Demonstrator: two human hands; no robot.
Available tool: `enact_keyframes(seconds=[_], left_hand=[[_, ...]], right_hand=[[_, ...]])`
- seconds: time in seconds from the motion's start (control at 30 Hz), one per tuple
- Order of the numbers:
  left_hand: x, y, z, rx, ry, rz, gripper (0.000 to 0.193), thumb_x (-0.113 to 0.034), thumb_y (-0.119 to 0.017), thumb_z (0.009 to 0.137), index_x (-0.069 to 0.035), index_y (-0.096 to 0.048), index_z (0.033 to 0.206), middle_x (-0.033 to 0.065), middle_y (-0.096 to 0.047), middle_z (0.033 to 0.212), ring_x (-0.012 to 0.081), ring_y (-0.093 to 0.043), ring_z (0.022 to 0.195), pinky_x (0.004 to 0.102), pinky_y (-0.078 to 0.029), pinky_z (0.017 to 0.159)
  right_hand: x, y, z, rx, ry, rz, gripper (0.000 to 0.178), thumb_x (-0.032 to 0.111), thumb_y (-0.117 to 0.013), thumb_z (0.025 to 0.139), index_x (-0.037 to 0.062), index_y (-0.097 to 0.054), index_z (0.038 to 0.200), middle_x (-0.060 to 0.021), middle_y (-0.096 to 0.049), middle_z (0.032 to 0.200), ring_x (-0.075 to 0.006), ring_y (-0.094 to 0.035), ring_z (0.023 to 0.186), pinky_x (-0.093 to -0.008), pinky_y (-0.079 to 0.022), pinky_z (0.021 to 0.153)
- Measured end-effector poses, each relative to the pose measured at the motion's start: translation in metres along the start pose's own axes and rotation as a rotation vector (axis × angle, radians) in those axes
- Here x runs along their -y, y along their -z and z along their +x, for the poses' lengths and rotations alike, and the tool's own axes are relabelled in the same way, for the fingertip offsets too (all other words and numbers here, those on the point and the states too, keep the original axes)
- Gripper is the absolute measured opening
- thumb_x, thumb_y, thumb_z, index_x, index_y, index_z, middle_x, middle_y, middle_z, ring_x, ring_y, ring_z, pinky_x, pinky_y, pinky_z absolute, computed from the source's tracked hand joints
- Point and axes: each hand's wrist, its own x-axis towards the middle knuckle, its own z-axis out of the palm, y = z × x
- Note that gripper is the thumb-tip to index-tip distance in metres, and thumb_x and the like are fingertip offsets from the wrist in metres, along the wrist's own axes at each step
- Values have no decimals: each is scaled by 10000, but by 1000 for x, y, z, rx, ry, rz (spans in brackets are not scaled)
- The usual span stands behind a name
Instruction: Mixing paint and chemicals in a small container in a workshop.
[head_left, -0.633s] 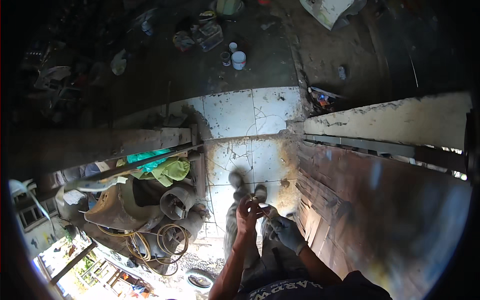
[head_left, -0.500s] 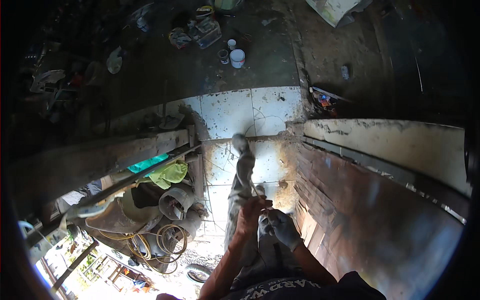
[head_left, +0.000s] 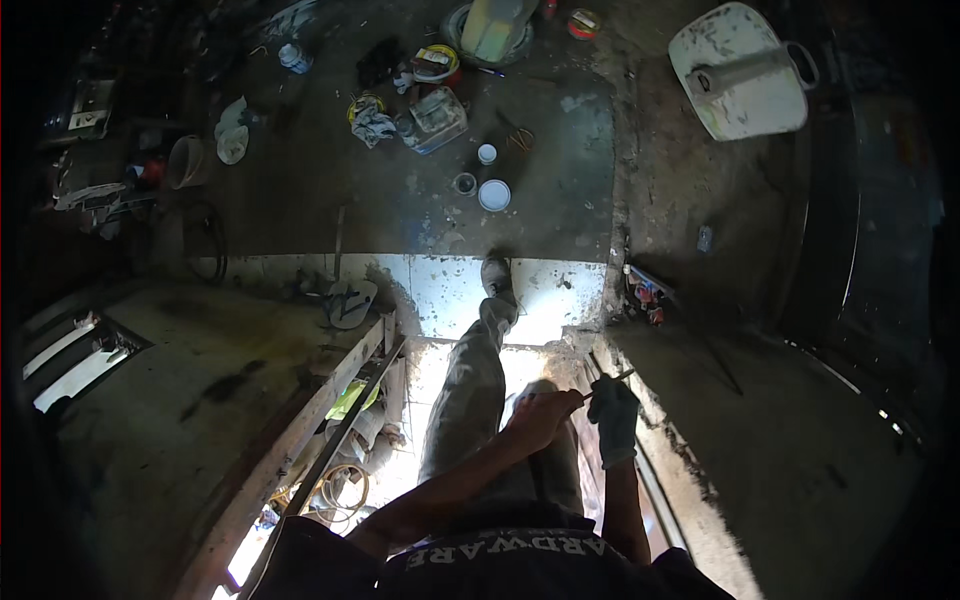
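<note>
At the far left, 1 pail point(head_left: 185, 162) stands in dim light, with 1 crumpled pale bag point(head_left: 232, 143) to its right. Lower down is 1 coiled yellow hose point(head_left: 340, 490); its loops are too tangled to count. Across the dark floor come 1 clear tub point(head_left: 438, 115) and, nearer, a group of 3 round containers point(head_left: 495, 195), 2 white-topped and 1 dark. Below them, 1 shoe point(head_left: 495, 275) is planted on the pale tiles.

Near the middle is the bare left hand point(head_left: 545, 418), its fingers curled and the tips pinching 1 end of 1 thin stick point(head_left: 624, 376). The stick slants up to the right, from the left fingertips across the gloved right hand point(head_left: 614, 415). That hand's fingers are bent at the stick; I cannot tell whether they press on it. At the upper right lies 1 whitish panel point(head_left: 735, 110) with a handle-like bar across it.

The far-left clutter is lost in shadow and the hose is partly cut off by a beam point(head_left: 300, 455). The left hand covers most of the other foot; glove and stick blur together where they meet.
</note>
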Motion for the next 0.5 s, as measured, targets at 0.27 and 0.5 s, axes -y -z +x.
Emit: enact_keyframes(seconds=[0.27, 0.5], left_hand=[[-67, 86, 108, 53, 395, -971, 313, -282, -686, 1033, 7, -731, 1147, 54, -728, 899, 131, -695, 744, 287, -571, 661], [-22, 84, 179, -407, 404, -952, 163, -65, -680, 974, 23, -734, 1100, 121, -757, 940, 154, -740, 808, 293, -601, 717]], right_hand=[[183, -7, 50, 52, 80, -19, 321, 333, -618, 1061, 47, -684, 930, 10, -552, 638, -78, -515, 554, -270, -410, 533], [301, -18, 178, 175, 66, 3, 315, 393, -662, 1035, 86, -727, 1053, -3, -688, 833, -90, -620, 716, -276, -499, 649]])
